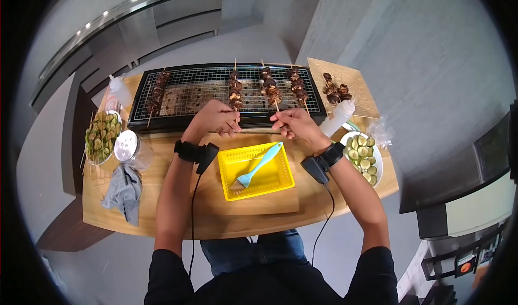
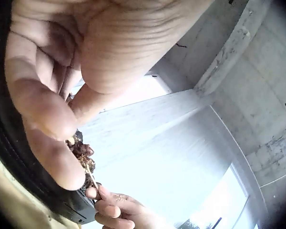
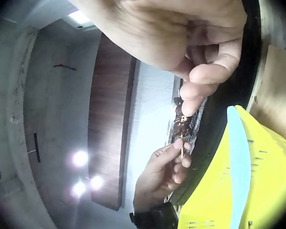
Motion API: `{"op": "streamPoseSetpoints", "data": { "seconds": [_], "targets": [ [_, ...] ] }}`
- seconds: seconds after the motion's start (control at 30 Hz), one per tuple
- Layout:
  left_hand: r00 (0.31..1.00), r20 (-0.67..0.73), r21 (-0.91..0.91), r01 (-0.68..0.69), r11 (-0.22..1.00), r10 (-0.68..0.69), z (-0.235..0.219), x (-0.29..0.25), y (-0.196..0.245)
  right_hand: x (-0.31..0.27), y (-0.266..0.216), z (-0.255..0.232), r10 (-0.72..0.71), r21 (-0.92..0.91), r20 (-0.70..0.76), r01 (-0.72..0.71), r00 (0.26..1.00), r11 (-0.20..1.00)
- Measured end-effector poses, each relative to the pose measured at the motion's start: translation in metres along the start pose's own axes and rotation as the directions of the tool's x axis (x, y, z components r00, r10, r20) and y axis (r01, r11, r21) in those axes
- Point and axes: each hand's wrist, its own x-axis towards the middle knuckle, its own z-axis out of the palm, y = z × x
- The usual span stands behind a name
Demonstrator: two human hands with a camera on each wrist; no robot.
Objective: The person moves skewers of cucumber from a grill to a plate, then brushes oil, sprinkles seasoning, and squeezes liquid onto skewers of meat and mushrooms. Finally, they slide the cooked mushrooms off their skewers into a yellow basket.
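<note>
On the black grill [image 1: 189, 122] lie several meat skewers. My left hand [image 1: 215, 119] pinches the bare stick end of a meat skewer [image 1: 235, 92] at the grill's front edge; the right wrist view shows that stick [image 3: 182, 151] between thumb and fingers. To its right, my right hand [image 1: 295, 126] pinches the stick end of another skewer [image 1: 270, 86], with its thumb and fingertips together. Two more skewers lie untouched, one at the grill's far left [image 1: 158, 93] and one at its right [image 1: 297, 85].
A yellow basket [image 1: 256, 191] holding a blue brush [image 1: 263, 163] stands in front. Left are cucumber skewers [image 1: 102, 135], a shaker jar [image 1: 133, 149], a grey cloth [image 1: 124, 191] and a bottle [image 1: 120, 90]. Right are another bottle [image 1: 338, 117], cucumber slices [image 1: 362, 155] and a board [image 1: 360, 92] with meat.
</note>
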Motion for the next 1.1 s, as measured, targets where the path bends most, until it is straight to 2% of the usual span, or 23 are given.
{"op": "streamPoseSetpoints", "data": {
  "seconds": [0.13,0.27,0.37,0.43,0.53,0.6,0.67,0.7,0.8,0.87,0.9,0.97,1.03,1.1],
  "targets": [
    [1.000,0.024,0.013,0.000,1.000,0.000,0.000,0.002,-0.002,0.003,0.001,-0.002,0.000,0.040,0.042,-0.002,0.999,0.999],
    [1.000,-0.011,0.041,0.028,0.999,-0.027,-0.001,0.000,0.000,-0.001,-0.005,-0.004,0.040,0.030,0.062,-0.042,0.997,0.999],
    [1.000,-0.011,0.060,0.027,0.998,-0.026,-0.001,-0.003,0.002,-0.019,-0.017,-0.010,0.060,-0.070,0.053,-0.056,0.997,0.996],
    [1.000,0.001,0.071,0.024,0.997,-0.024,0.001,-0.004,0.003,-0.035,-0.027,-0.020,-0.005,-0.178,0.044,0.013,0.999,0.984],
    [0.999,-0.009,0.088,0.037,0.995,-0.036,0.002,-0.006,0.004,-0.073,-0.061,-0.041,-0.028,-0.331,-0.084,-0.002,0.996,0.943],
    [0.999,0.017,0.090,0.043,0.995,-0.045,0.002,-0.007,0.004,-0.086,-0.067,-0.074,-0.107,-0.385,-0.205,0.021,0.973,0.923],
    [0.999,0.027,0.112,0.039,0.993,-0.042,0.000,-0.004,0.002,-0.094,-0.068,-0.107,-0.164,-0.337,-0.338,0.043,0.927,0.940],
    [0.999,0.036,0.135,0.035,0.990,-0.040,0.000,-0.004,0.001,-0.095,-0.063,-0.128,-0.192,-0.295,-0.344,0.089,0.919,0.951],
    [0.999,0.031,0.131,0.021,0.991,-0.025,-0.001,-0.008,0.003,-0.091,-0.049,-0.180,-0.183,-0.284,-0.381,0.074,0.906,0.956],
    [0.999,0.021,0.159,0.024,0.987,-0.027,-0.001,-0.010,0.005,-0.085,-0.035,-0.203,-0.141,-0.288,-0.499,-0.010,0.855,0.957],
    [0.999,0.007,0.185,0.031,0.982,-0.033,-0.001,-0.011,0.005,-0.081,-0.025,-0.211,-0.144,-0.288,-0.505,-0.008,0.851,0.958],
    [0.999,0.005,0.202,0.033,0.979,-0.035,-0.007,-0.007,0.001,-0.068,-0.002,-0.228,-0.129,-0.482,-0.603,-0.231,0.787,0.845],
    [1.000,0.000,0.219,0.031,0.975,-0.031,-0.014,-0.007,0.000,-0.052,0.025,-0.253,0.001,-0.485,-0.585,-0.350,0.811,0.801],
    [0.998,-0.040,0.215,0.054,0.975,-0.047,-0.019,-0.010,-0.001,-0.043,0.031,-0.254,0.153,-0.479,-0.577,-0.484,0.802,0.732]
  ]
}}
